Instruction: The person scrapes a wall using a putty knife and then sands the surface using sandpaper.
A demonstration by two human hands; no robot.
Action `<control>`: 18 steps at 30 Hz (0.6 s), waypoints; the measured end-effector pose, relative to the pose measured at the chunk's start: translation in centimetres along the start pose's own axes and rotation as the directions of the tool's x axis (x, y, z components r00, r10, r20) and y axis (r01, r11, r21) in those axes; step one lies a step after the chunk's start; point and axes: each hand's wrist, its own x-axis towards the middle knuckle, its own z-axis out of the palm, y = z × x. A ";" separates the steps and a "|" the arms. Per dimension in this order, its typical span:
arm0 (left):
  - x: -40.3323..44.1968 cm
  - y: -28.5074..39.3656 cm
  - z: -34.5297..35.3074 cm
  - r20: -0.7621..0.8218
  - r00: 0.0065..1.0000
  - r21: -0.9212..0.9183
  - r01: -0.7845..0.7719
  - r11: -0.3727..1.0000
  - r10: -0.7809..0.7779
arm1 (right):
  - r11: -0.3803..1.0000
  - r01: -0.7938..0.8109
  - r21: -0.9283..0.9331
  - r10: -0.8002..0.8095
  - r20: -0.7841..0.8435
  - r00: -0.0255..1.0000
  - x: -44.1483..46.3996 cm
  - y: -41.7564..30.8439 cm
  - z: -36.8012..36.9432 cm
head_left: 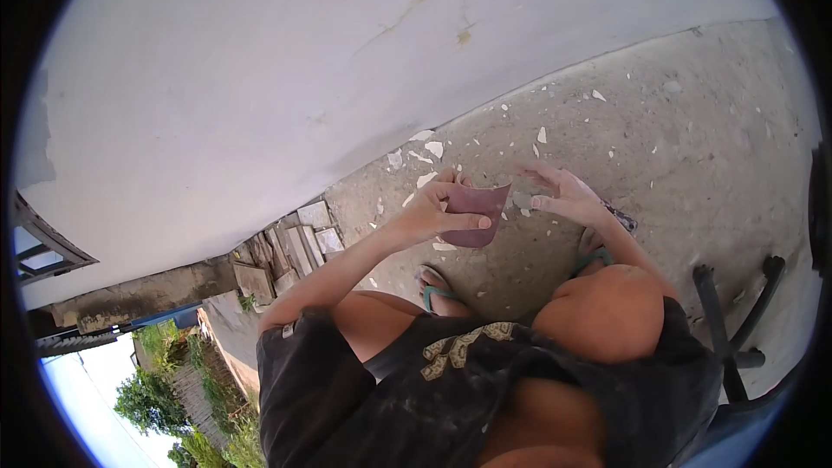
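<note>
My left hand (pixel 433 214) is closed on a reddish-brown sheet of sandpaper (pixel 477 201), with the thumb across its near face and the fingers mostly behind it. The sheet is bent, and one upper corner points toward my right hand (pixel 568 197). That right hand is apart from the sandpaper, its fingers stretched out and thumb spread, with pale dust on the skin. Both hands are above the concrete floor (pixel 676 121), in front of my knees. Behind my right wrist lies a dark patterned item (pixel 621 217), mostly hidden.
A whitish wall (pixel 260 61) with stains and a chipped spot rises ahead. Pale flakes (pixel 433 149) litter the floor. Boards and tile pieces (pixel 299 243) are stacked at the wall's left. Dark furniture legs (pixel 732 329) stand at right. My feet wear green-strapped sandals (pixel 444 290).
</note>
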 end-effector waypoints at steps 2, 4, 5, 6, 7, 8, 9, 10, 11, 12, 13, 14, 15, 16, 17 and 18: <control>0.3 1.1 0.7 0.002 1.000 -0.120 -0.030 0.992 0.030 | 0.948 -0.131 0.289 0.021 0.354 0.935 2.3 -0.9 1.1; 0.6 1.5 1.0 -0.047 0.999 -0.334 -0.033 0.942 0.018 | 0.797 -0.219 0.564 -0.032 0.401 0.916 3.3 -2.4 3.3; 0.6 1.3 1.0 -0.074 0.997 -0.366 -0.018 0.930 -0.010 | 0.756 -0.264 0.600 0.011 0.391 0.920 3.6 -2.8 4.3; 0.5 0.8 0.8 -0.098 0.994 -0.394 -0.002 0.919 -0.040 | 0.709 -0.300 0.638 0.052 0.378 0.924 3.8 -2.9 5.3; 0.6 0.5 0.7 -0.120 0.990 -0.417 0.015 0.909 -0.071 | 0.658 -0.328 0.678 0.087 0.364 0.927 3.9 -2.9 5.9; 0.6 0.4 0.9 -0.111 0.991 -0.432 0.023 0.902 -0.078 | 0.683 -0.304 0.664 0.074 0.351 0.934 3.9 -3.0 6.1; 0.4 0.2 1.1 -0.105 0.990 -0.449 0.033 0.893 -0.089 | 0.705 -0.283 0.650 0.061 0.342 0.938 3.9 -2.9 6.3; 0.4 0.0 1.1 -0.104 0.989 -0.466 0.042 0.884 -0.102 | 0.726 -0.264 0.635 0.047 0.337 0.940 3.9 -2.9 6.4; 0.6 -0.2 0.8 -0.106 0.990 -0.478 0.030 0.878 -0.091 | 0.715 -0.277 0.642 0.091 0.308 0.947 3.6 -2.8 6.4; 0.7 -0.4 0.4 -0.112 0.990 -0.492 0.017 0.870 -0.083 | 0.702 -0.292 0.650 0.134 0.283 0.950 3.2 -2.7 6.3; 0.7 -0.8 0.1 -0.121 0.990 -0.507 0.005 0.862 -0.077 | 0.686 -0.310 0.658 0.177 0.263 0.949 2.9 -2.6 6.3; 0.8 -1.3 -0.1 -0.155 0.984 -0.459 0.007 0.888 -0.088 | 0.677 -0.239 0.696 0.120 0.216 0.969 2.9 -2.4 6.4; 1.0 -1.8 -0.4 -0.191 0.977 -0.411 0.009 0.912 -0.095 | 0.665 -0.167 0.728 0.064 0.167 0.984 3.0 -2.3 6.4; 1.1 -2.0 -0.5 -0.224 0.969 -0.363 0.013 0.932 -0.101 | 0.648 -0.095 0.756 0.012 0.114 0.993 3.0 -2.1 6.4; 1.0 -2.1 -0.5 -0.246 0.963 -0.357 0.020 0.934 -0.115 | 0.663 -0.102 0.741 0.044 0.098 0.994 3.0 -2.1 6.4; 0.9 -2.0 -0.5 -0.259 0.958 -0.350 0.024 0.937 -0.122 | 0.681 -0.104 0.725 0.077 0.071 0.995 3.0 -2.1 6.0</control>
